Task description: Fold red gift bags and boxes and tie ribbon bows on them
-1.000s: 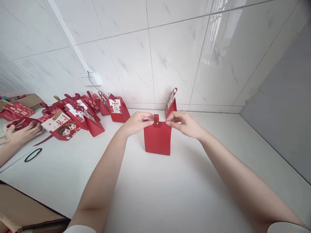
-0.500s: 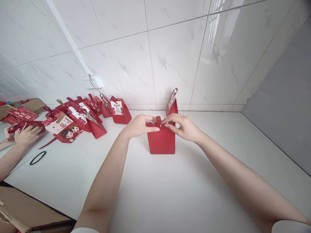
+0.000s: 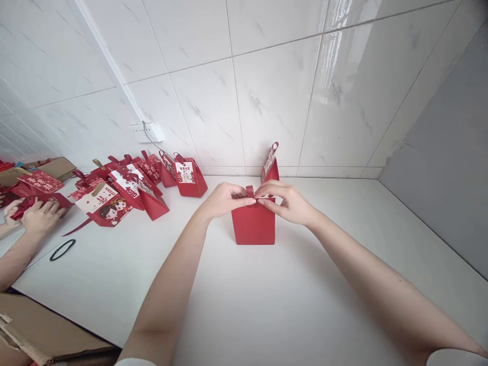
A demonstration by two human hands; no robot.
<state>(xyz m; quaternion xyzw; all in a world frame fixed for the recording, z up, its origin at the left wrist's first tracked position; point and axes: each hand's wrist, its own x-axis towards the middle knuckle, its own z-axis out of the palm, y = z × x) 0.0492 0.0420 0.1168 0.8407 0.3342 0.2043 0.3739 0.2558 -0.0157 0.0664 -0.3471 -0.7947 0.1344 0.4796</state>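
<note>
Left fingers and right fingers pinch a red box at its top edge, meeting near the strap loop from both sides, presumably for even pressure, box upright just below them, table bearing its base.

The fingers hide much of the top edge of the plain red box. Behind this box, a tagged box has its base partly covered. Left of it, a co-worker's forearm and a cardboard carton are cut off.
</note>
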